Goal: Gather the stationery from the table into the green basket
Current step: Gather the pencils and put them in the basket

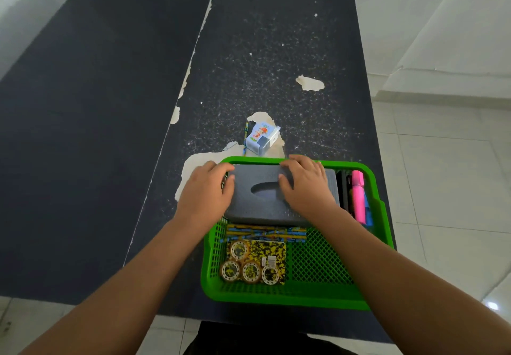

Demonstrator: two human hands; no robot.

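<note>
The green basket (pixel 312 293) stands at the table's near edge. A grey box (pixel 257 205) with an oval slot rests across the basket's far half. My left hand (pixel 206 194) grips its left end and my right hand (pixel 307 186) lies on its top right. In the basket lie patterned pencils (pixel 265 234), a yellow-black notebook (pixel 272 255), several tape rolls (pixel 250 270), and a pink highlighter (pixel 358 197) beside a black item at the right wall. Beyond the basket on the table sit a small sharpener box (pixel 261 137) with a cartoon picture and one pencil (pixel 245 138).
The dark table (pixel 96 105) has peeled patches showing beige underneath near the basket. A seam runs diagonally down its middle. The table's right edge borders white floor tiles (pixel 442 188).
</note>
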